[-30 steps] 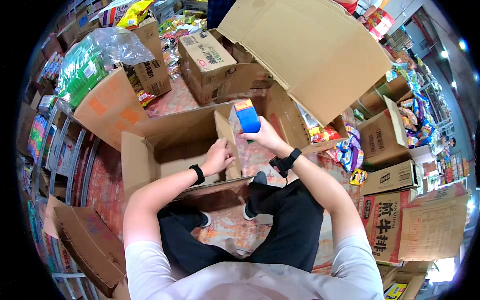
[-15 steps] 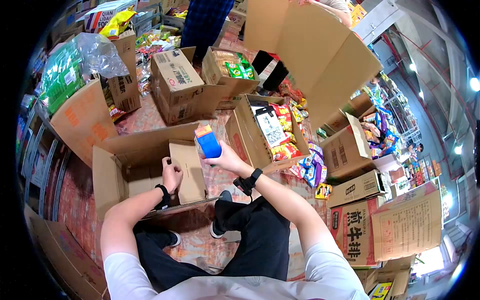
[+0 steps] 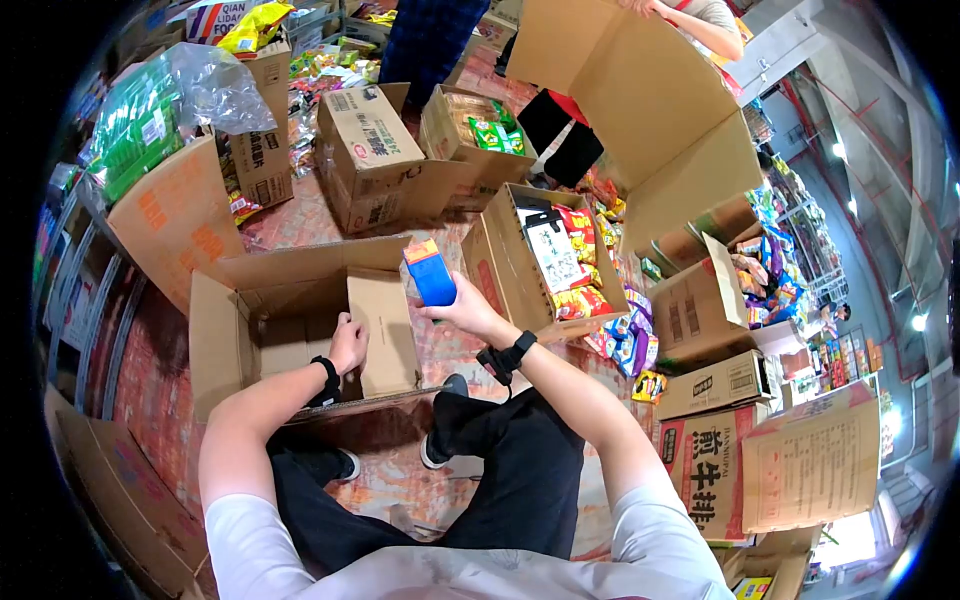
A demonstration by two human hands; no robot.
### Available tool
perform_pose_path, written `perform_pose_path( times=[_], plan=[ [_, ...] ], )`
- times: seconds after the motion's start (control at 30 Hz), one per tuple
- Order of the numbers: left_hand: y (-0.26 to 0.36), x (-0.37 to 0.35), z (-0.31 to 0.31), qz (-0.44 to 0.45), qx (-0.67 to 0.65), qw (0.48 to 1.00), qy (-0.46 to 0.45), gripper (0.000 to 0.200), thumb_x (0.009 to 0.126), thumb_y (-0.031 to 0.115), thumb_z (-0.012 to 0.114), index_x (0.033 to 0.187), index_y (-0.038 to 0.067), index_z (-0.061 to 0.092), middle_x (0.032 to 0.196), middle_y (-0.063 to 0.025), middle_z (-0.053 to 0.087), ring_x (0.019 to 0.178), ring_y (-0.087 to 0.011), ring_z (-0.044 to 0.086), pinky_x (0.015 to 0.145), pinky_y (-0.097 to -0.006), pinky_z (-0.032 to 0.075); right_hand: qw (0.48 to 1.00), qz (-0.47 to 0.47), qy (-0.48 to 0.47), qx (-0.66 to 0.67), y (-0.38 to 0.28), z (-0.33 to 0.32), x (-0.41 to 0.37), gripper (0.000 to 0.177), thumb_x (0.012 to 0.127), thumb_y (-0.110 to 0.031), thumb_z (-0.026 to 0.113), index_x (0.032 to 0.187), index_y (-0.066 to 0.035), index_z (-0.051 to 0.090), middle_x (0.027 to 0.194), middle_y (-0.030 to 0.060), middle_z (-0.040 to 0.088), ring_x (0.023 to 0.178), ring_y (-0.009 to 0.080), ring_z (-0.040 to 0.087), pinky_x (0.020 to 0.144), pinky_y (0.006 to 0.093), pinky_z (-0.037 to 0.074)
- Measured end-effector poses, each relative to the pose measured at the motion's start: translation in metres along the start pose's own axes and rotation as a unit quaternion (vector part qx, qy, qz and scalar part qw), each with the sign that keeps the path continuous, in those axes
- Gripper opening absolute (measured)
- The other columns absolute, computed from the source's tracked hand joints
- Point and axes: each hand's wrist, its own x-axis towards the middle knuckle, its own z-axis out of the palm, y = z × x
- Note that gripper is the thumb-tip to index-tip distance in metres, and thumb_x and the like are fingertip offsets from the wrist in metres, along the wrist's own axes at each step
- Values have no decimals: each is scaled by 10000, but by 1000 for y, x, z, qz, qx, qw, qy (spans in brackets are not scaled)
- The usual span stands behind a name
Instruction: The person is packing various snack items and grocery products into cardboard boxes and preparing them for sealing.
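My right hand [image 3: 468, 308] grips a blue block with an orange end [image 3: 430, 275], held up just right of an open cardboard carton [image 3: 222, 340]. Thumb and fingers wrap its lower part. My left hand [image 3: 349, 345] is over the carton, fingers curled together at the edge of its raised flap [image 3: 388, 330]; what they hold, if anything, is hidden. The inside of the carton shows bare brown cardboard. Both wrists wear black bands.
Right of the carton stands a box of red snack bags [image 3: 575, 235] with a white packet [image 3: 552, 255]. More cartons [image 3: 370, 150] stand beyond. A person's hand [image 3: 645, 8] holds a large opened carton [image 3: 680, 110]. Loose snack bags [image 3: 635, 330] lie on the floor.
The view has shifted slightly. My left hand's fingers have curled in more beside the flap. My right hand still holds up the blue block. The other person's arm shows more at the large carton.
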Motion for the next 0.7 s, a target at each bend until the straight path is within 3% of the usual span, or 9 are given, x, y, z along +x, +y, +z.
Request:
perform_pose_path(
  times=[0.2,0.4,0.67,0.7],
  plan=[
    [3,-3,-10,-12,-8,1000,-4,154,790,103,663,733,-40,664,1014,-211,537,966,-364,558,849,-397,473,996,26,-2,-91,-4,-5,0,602,730,-214,841,1161,21,492,1076,116,633,964,175,626,833,321,521],
    [-13,3,-2,-11,-28,999,-14,144,744,82,710,708,-46,656,1038,-214,545,971,-355,563,864,-395,475,999,52,-10,-1,-16,-7,0,619,757,-178,828,1224,18,471,1075,98,641,971,157,625,852,316,520],
    [-21,8,1,-90,-98,990,-39,142,639,68,775,660,-25,670,1054,-188,552,987,-328,573,868,-362,481,995,50,10,-85,8,-5,9,613,764,-202,826,1210,21,470,1054,96,637,945,152,622,830,317,516],
    [-15,6,0,-62,-54,997,-11,142,605,63,779,655,-18,675,1076,-184,555,1002,-321,574,868,-354,485,997,49,6,-61,-13,2,2,568,777,-167,813,1193,19,473,1049,104,659,949,155,645,831,310,523]
  ],
)
